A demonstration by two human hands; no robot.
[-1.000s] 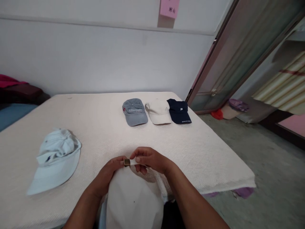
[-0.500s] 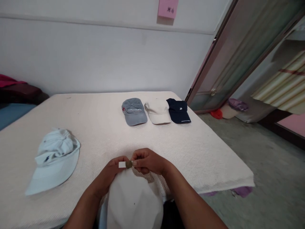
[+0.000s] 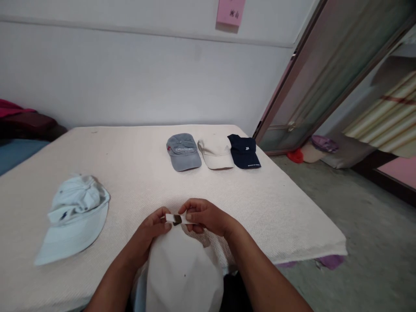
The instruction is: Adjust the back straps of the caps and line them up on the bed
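A white baseball cap (image 3: 183,273) is close to me at the table's front edge, its back opening facing away. Across that opening runs its white strap (image 3: 169,218) with a dark brownish buckle (image 3: 177,219). My left hand (image 3: 152,229) pinches the strap's left end beside the buckle, thumb on top. From the other side, my right hand (image 3: 203,215) grips the strap just right of the buckle, fingers curled. The cap's brim is out of sight.
A pale blue cap (image 3: 76,216) lies at the left. Along the back sit a grey cap (image 3: 183,152), a cream cap (image 3: 216,151) and a navy cap (image 3: 244,151). The cloth-covered table (image 3: 136,164) meets a white wall (image 3: 130,78); its right edge drops to a grey floor (image 3: 325,203).
My left thumb has come up onto the strap end. The buckle is slightly turned, and more white strap shows between it and my right fingers. The other caps stay put.
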